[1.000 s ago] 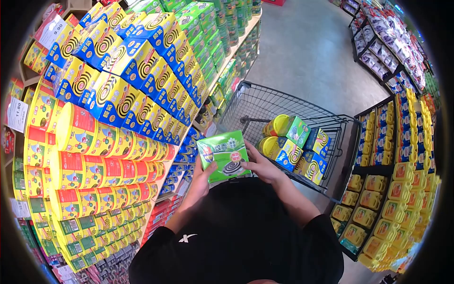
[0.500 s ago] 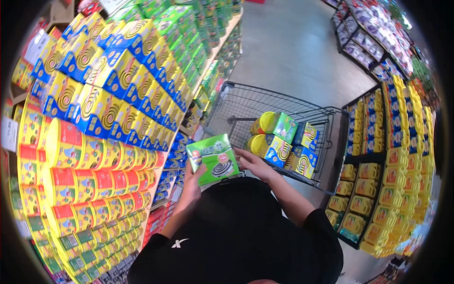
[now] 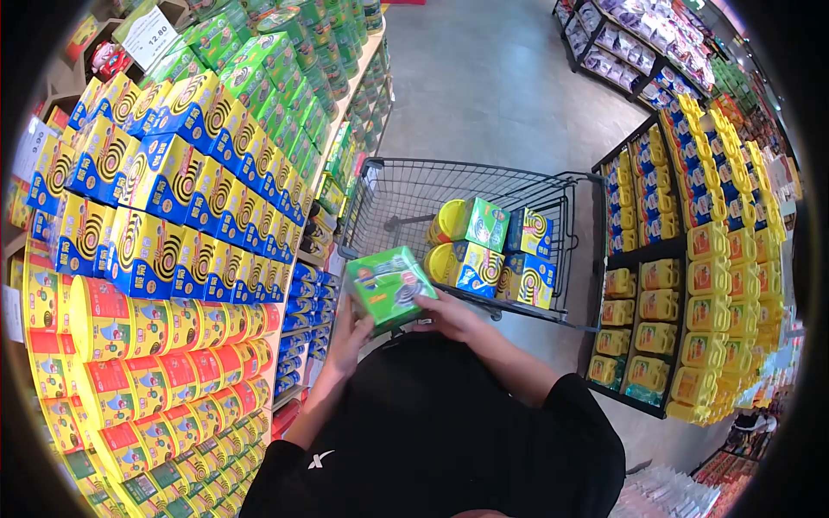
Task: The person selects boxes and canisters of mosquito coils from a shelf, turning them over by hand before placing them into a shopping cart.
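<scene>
A green box with a coil picture is held in front of my chest, close to the cart's near edge. My left hand grips its lower left side, and my right hand holds its right side. Beyond them stands a wire shopping cart. Toward its right end lie a green and white box, several blue and yellow boxes and two yellow round tubs.
On the left, a shelf holds stacked blue and yellow boxes, green boxes and red and yellow tubs. A black rack of yellow bottles stands right of the cart. Another display is at the upper right.
The green box has tilted and shifted slightly left, with both hands still on it. The cart and its contents appear further left, while the left shelf's goods sit lower in view.
</scene>
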{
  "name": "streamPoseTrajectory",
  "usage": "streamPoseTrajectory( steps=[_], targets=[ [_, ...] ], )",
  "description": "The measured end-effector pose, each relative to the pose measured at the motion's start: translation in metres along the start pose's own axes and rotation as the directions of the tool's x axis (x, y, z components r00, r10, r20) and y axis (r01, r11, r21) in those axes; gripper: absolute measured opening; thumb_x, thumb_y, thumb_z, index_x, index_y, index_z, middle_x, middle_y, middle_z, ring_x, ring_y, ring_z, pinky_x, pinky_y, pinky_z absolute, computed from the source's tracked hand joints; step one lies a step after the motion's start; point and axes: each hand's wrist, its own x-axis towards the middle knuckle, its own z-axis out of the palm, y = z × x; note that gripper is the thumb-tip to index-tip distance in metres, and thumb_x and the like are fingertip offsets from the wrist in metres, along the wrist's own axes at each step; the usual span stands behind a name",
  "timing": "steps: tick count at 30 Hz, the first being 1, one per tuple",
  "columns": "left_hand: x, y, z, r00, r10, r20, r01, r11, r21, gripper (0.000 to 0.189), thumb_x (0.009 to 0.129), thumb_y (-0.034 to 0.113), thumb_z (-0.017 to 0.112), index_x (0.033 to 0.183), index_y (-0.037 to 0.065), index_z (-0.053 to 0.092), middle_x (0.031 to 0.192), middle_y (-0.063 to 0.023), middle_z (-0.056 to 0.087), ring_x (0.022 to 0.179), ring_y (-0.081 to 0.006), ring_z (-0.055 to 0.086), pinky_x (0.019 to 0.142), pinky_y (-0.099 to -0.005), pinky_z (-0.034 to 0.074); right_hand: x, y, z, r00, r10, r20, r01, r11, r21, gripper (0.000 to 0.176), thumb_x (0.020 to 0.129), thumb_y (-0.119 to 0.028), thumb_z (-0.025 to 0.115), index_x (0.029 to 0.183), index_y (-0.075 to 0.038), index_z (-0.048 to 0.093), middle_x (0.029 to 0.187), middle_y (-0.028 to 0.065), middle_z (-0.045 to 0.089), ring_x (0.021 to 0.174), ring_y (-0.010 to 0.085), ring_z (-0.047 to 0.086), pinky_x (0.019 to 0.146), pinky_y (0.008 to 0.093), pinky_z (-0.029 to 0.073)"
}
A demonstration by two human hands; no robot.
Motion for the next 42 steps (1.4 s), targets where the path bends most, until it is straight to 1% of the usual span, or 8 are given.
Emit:
streamPoseTrajectory(
  steps=[4, 9, 22, 31, 34, 35, 37, 42],
  targets=[
    [0.001, -0.007, 0.012, 0.999, 0.052, 0.007, -0.052, 0.998, 0.026, 0.090, 0.098, 0.025, 0.067, 0.162, 0.009, 0.005, 0.156, -0.0285, 0.032, 0.131, -0.0265, 0.051, 0.102, -0.0386, 0.047, -0.003, 0.010, -0.049, 0.994, -0.014, -0.106, 0.042, 0.961, 0.272, 0.051, 0.096, -0.036, 0.066, 0.139, -0.014, 0.049, 0.133, 0.0107, 0.057, 0.120, 0.0271, 0.055, 0.099, 0.0483, 0.046],
    [0.002, -0.015, 0.002, 0.997, -0.039, -0.060, 0.038, 0.999, -0.020, 0.080, 0.099, 0.020, 0.065, 0.161, 0.010, 0.014, 0.150, -0.0241, 0.041, 0.127, -0.0262, 0.055, 0.100, -0.0387, 0.048, -0.020, 0.020, -0.102, 0.942, -0.130, -0.311, 0.275, 0.830, 0.485, 0.049, 0.095, -0.037, 0.068, 0.133, -0.011, 0.052, 0.124, 0.0117, 0.057, 0.111, 0.0273, 0.054, 0.094, 0.0454, 0.048],
    [0.009, -0.015, 0.005, 0.996, -0.078, -0.051, 0.077, 0.997, -0.015, 0.069, 0.100, 0.021, 0.062, 0.157, 0.007, 0.024, 0.133, -0.0155, 0.058, 0.113, -0.0228, 0.064, 0.092, -0.0367, 0.052, 0.001, 0.049, -0.160, 0.722, -0.245, -0.647, 0.574, 0.735, 0.362, 0.052, 0.098, -0.036, 0.064, 0.141, -0.011, 0.047, 0.140, 0.0120, 0.049, 0.125, 0.0317, 0.047, 0.100, 0.0497, 0.047],
    [0.012, -0.014, 0.001, 0.996, -0.087, -0.037, 0.086, 0.996, -0.011, 0.067, 0.101, 0.021, 0.062, 0.156, 0.008, 0.026, 0.134, -0.0154, 0.058, 0.111, -0.0225, 0.065, 0.091, -0.0357, 0.052, -0.007, 0.038, -0.156, 0.665, -0.150, -0.731, 0.359, 0.923, 0.137, 0.062, 0.099, -0.038, 0.064, 0.149, -0.016, 0.036, 0.148, 0.0110, 0.042, 0.134, 0.0379, 0.042, 0.096, 0.0568, 0.049],
    [0.012, -0.013, 0.003, 0.995, -0.087, -0.042, 0.086, 0.996, -0.025, 0.066, 0.101, 0.021, 0.062, 0.156, 0.008, 0.027, 0.134, -0.0156, 0.058, 0.112, -0.0229, 0.065, 0.091, -0.0356, 0.052, -0.012, 0.044, -0.152, 0.576, -0.215, -0.789, 0.300, 0.953, -0.042, 0.051, 0.101, -0.041, 0.058, 0.140, -0.010, 0.049, 0.140, 0.0133, 0.053, 0.131, 0.0387, 0.047, 0.093, 0.0502, 0.050],
    [0.012, -0.012, 0.002, 0.995, -0.088, -0.045, 0.087, 0.996, -0.027, 0.066, 0.101, 0.022, 0.061, 0.156, 0.008, 0.028, 0.134, -0.0157, 0.058, 0.112, -0.0231, 0.065, 0.091, -0.0357, 0.052, -0.013, 0.054, -0.160, 0.541, -0.328, -0.775, 0.183, 0.945, -0.272, 0.047, 0.102, -0.041, 0.057, 0.135, -0.008, 0.053, 0.136, 0.0147, 0.056, 0.128, 0.0388, 0.049, 0.092, 0.0481, 0.050],
    [0.013, -0.011, 0.001, 0.994, -0.096, -0.052, 0.094, 0.995, -0.032, 0.066, 0.101, 0.022, 0.061, 0.156, 0.008, 0.028, 0.135, -0.0158, 0.058, 0.113, -0.0234, 0.064, 0.092, -0.0360, 0.051, -0.019, 0.067, -0.170, 0.515, -0.536, -0.669, -0.082, 0.746, -0.661, 0.044, 0.103, -0.041, 0.053, 0.125, -0.004, 0.062, 0.129, 0.0175, 0.061, 0.122, 0.0391, 0.053, 0.089, 0.0441, 0.050],
    [0.014, -0.011, -0.002, 0.992, -0.111, -0.054, 0.109, 0.994, -0.031, 0.065, 0.101, 0.022, 0.061, 0.156, 0.008, 0.028, 0.136, -0.0163, 0.057, 0.116, -0.0239, 0.063, 0.093, -0.0368, 0.051, -0.040, 0.107, -0.184, 0.420, -0.842, -0.339, -0.422, 0.150, -0.894, 0.036, 0.094, -0.033, 0.066, 0.116, -0.004, 0.067, 0.123, 0.0175, 0.062, 0.118, 0.0366, 0.054, 0.097, 0.0485, 0.042]
  ],
)
